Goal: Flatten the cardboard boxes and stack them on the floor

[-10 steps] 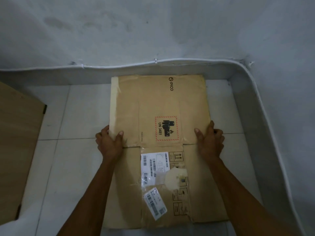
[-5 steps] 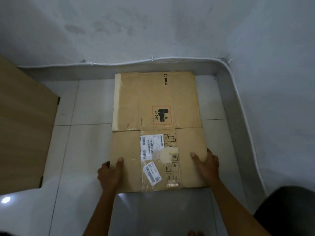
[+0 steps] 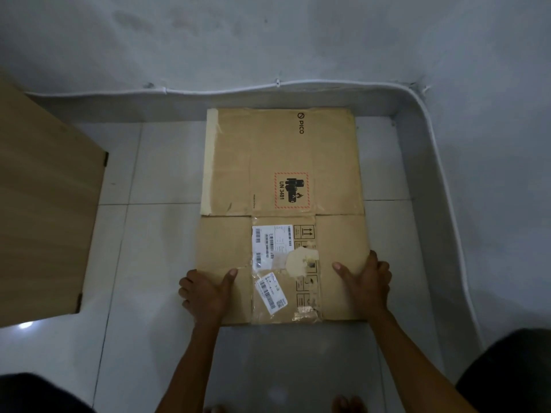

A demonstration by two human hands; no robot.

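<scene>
Crouching low over the pale tiled floor, the person has dark-clad knees at the bottom corners of the view and both forearms reaching forward. The left grip holds the near left edge of the flattened box, thumb laid on top and fingers curled at the side. The right grip holds the near right edge the same way. The box lies flat on the floor, long axis pointing away, with its far end close to the wall.

It looks light and fairly stiff in each panel. The crease across its middle would probably hinge if it were lifted by the near end alone. Holding both side edges closer to that crease should keep it flat. On such glossy tiles it would likely slide easily. The shipping labels and the torn paper beside them sit mid-panel and are poor places to pull.

A wooden panel stands to the left, apart from the box. Beyond, a white cable runs along the foot of the grey wall and bends round the corner on the right. The light is dim.
</scene>
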